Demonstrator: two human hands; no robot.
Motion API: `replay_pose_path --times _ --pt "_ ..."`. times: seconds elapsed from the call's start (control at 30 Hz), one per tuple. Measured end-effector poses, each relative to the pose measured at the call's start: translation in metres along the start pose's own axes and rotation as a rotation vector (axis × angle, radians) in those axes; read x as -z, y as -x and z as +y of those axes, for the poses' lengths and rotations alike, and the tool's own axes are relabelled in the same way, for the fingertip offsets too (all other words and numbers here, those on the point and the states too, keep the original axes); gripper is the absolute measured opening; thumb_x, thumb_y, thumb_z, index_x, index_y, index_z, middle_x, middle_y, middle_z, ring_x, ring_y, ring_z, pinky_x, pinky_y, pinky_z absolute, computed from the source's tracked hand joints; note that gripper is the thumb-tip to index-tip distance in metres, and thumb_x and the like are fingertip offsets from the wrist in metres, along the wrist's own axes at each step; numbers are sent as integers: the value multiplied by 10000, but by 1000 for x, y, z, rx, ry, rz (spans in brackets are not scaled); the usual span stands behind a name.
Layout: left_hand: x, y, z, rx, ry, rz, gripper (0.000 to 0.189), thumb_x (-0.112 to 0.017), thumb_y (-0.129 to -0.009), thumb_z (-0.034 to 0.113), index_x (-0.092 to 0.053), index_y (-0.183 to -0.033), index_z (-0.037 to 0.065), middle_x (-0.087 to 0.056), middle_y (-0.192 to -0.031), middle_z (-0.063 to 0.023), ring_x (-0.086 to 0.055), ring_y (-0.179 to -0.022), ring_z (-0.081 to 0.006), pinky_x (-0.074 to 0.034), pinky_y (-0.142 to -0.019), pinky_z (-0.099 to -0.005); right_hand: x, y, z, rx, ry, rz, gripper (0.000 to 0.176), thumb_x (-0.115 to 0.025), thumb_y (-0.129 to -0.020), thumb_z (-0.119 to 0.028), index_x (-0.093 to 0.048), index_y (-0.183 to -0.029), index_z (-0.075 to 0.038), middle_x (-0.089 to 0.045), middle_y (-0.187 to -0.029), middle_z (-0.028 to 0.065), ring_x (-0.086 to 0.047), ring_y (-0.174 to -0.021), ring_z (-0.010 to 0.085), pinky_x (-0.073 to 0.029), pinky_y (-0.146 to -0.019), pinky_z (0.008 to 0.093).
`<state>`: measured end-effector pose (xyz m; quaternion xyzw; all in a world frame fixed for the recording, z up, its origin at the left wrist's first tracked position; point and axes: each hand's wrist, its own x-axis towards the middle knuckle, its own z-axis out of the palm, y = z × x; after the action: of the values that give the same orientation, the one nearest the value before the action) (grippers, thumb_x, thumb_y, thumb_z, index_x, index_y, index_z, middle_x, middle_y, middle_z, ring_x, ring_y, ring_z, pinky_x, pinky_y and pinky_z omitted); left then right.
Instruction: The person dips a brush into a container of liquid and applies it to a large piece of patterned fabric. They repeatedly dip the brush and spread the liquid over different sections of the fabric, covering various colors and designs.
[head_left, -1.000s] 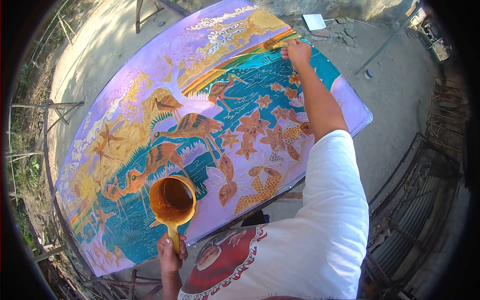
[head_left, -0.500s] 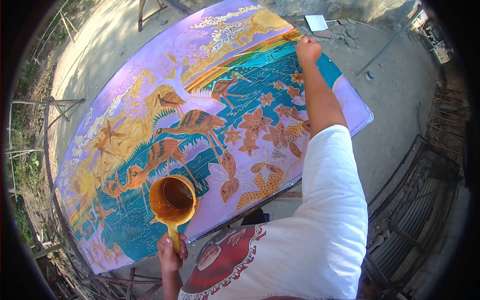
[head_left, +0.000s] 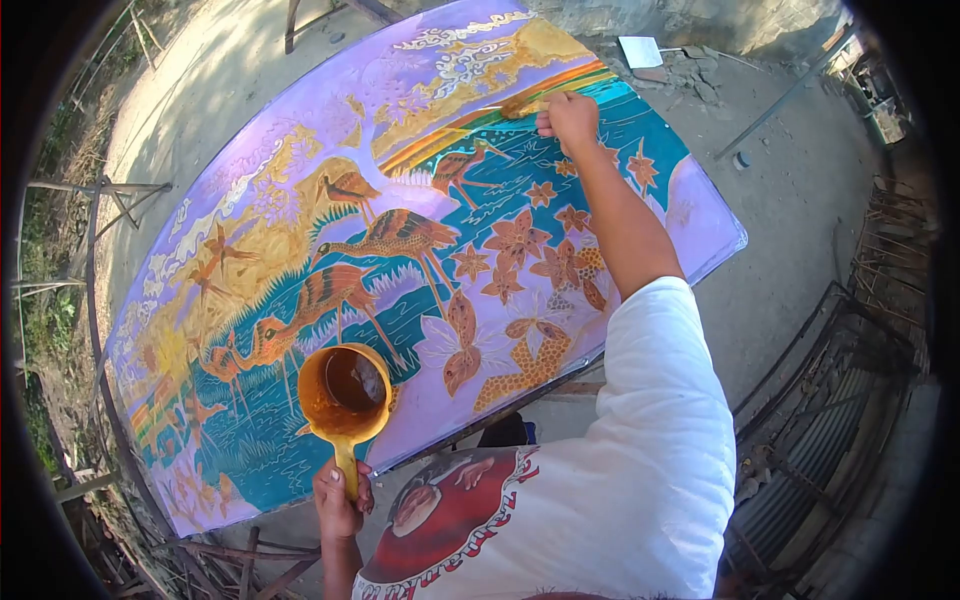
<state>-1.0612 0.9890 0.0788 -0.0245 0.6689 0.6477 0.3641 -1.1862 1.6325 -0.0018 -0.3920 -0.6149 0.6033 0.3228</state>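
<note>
My left hand (head_left: pixel 340 503) is closed round the handle of a yellow dipper (head_left: pixel 345 432), which holds brown liquid and is held over the near edge of a large painted cloth (head_left: pixel 430 400). The cloth shows orange birds, flowers and teal water on a purple ground. My right arm reaches across to the far part of the cloth. There my right hand (head_left: pixel 570 122) pinches a brush (head_left: pixel 522 106), its brown tip on the orange and green bands. Part of the brush is hidden by my fingers.
A white square sheet (head_left: pixel 640 52) lies on the ground beyond the cloth, near broken concrete (head_left: pixel 690 75). A thin pole (head_left: pixel 780 100) slants at the upper right. Wooden sticks (head_left: pixel 250 560) stand below the cloth's left edge. Corrugated metal (head_left: pixel 815 470) lies at the lower right.
My right hand has moved left with the brush along the bands, away from the cloth's far right edge. My left hand still holds the dipper in about the same place.
</note>
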Motion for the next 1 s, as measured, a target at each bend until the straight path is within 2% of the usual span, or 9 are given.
replay_pose_path --times 0.17,0.27,0.33,0.4,0.5,0.6,0.7,0.87,1.0 --pt "4 3 -4 1 -1 -1 669 -563 -960 632 -594 -968 -36 -494 -564 -34 -396 -394 -86 -350 -364 -237 -15 9 7 115 18 176 279 -515 -936 -135 -675 -862 82 -689 -707 169 -692 -558 226 -586 -485 343" --pt "5 5 -5 2 -6 -11 670 -559 -961 634 -595 -969 -35 -491 -564 -32 -396 -395 -85 -352 -365 -237 -35 29 17 57 -36 97 286 -502 -949 -138 -670 -864 77 -682 -702 167 -693 -562 222 -583 -483 338" --pt "5 5 -6 4 2 -16 667 -561 -961 633 -595 -971 -33 -489 -563 -31 -395 -394 -85 -352 -364 -238 -44 41 18 13 -120 0 266 -546 -958 -143 -679 -986 86 -689 -736 172 -687 -576 217 -583 -493 327" --pt "7 8 -7 7 6 -16 663 -561 -962 630 -595 -972 -32 -489 -563 -31 -396 -393 -84 -352 -364 -238 -41 39 19 17 -141 -18 258 -544 -960 -136 -672 -983 87 -686 -731 175 -688 -576 213 -583 -491 324" --pt "10 10 -11 3 16 -13 656 -563 -964 624 -595 -975 -32 -488 -563 -32 -396 -393 -84 -353 -363 -239 -39 33 21 85 -142 135 271 -522 -954 -131 -649 -838 78 -666 -682 153 -686 -553 223 -567 -478 328" --pt "12 12 -12 4 21 -13 652 -564 -965 620 -594 -977 -32 -489 -564 -33 -397 -393 -83 -353 -363 -240 -54 43 27 131 -104 102 257 -538 -948 -129 -652 -837 73 -668 -691 156 -683 -548 229 -555 -464 332" --pt "13 13 -12 4 26 -18 649 -564 -966 616 -593 -977 -32 -491 -567 -34 -398 -393 -85 -352 -363 -241 -69 61 23 3 -194 -67 254 -557 -941 -130 -654 -863 91 -672 -699 170 -680 -540 229 -566 -451 348" --pt "16 19 -11 -11 26 -10 645 -566 -967 613 -592 -976 -31 -495 -571 -34 -400 -394 -87 -350 -363 -240 -29 26 21 52 -175 6 257 -557 -952 -126 -654 -936 112 -672 -715 179 -687 -569 229 -585 -480 345" --pt "22 25 -13 -14 21 19 647 -572 -962 615 -591 -971 -31 -494 -569 -33 -402 -395 -89 -346 -362 -241 22 -31 23 88 -137 222 291 -543 -971 -157 -653 -941 110 -682 -734 176 -694 -592 234 -590 -502 342"
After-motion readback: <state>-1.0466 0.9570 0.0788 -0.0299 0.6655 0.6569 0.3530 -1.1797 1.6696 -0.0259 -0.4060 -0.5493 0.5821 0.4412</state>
